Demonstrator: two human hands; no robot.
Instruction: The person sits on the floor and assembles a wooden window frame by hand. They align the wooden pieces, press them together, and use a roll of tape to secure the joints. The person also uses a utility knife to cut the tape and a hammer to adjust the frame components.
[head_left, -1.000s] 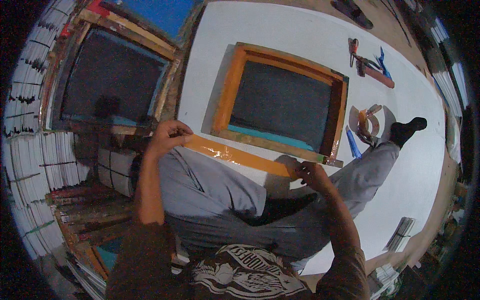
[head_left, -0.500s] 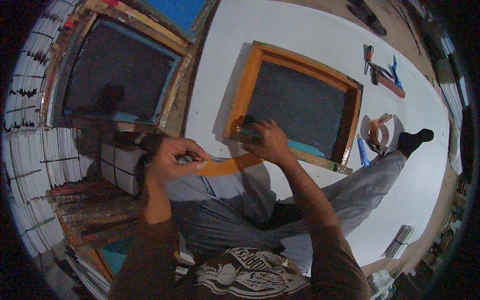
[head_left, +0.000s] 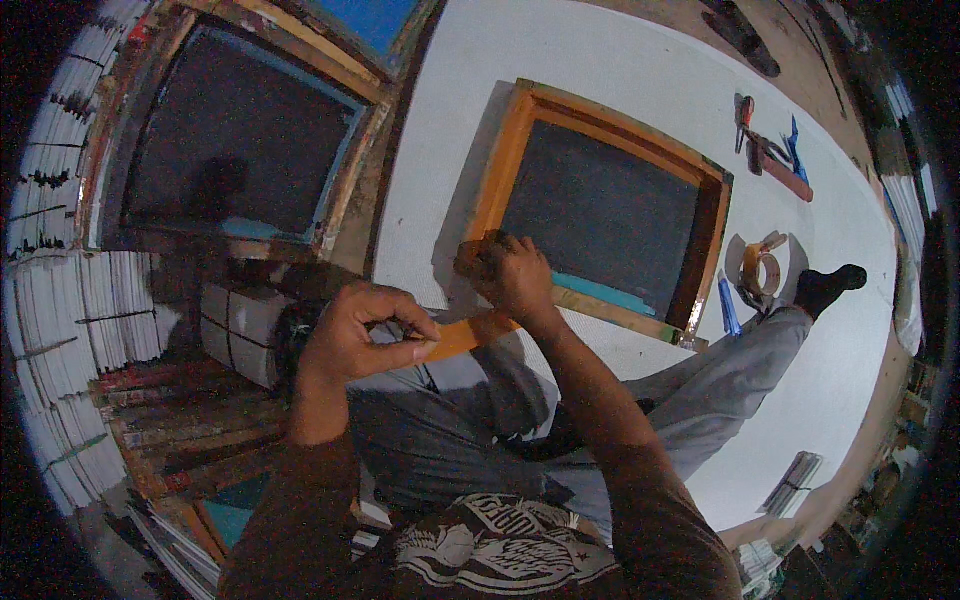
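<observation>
A strip of brown adhesive tape (head_left: pixel 465 337) stretches from my left hand toward the near left corner of a wooden screen frame (head_left: pixel 610 133). My left hand (head_left: pixel 365 335) pinches the tape's free end between thumb and index finger. At that corner, my right hand (head_left: pixel 515 275) has its fingers bent down over the frame's edge; its fingertips are partly hidden in shadow. The tape passes under my right wrist, where its far end is hidden. Dark mesh (head_left: pixel 600 210) fills the frame, with a light blue band along its near side.
A larger screen frame (head_left: pixel 240 135) leans at the left, beside bundled paper stacks (head_left: pixel 110 310). On the white board (head_left: pixel 800 400) lie a tape roll (head_left: pixel 762 272), a blue cutter (head_left: pixel 728 305), pliers and a screwdriver (head_left: pixel 745 122). My outstretched leg (head_left: pixel 715 380) crosses the near side.
My right hand has shifted slightly left, and its fingers have curled down onto the frame's corner. My left hand has moved a little right, with the visible tape span now shorter.
</observation>
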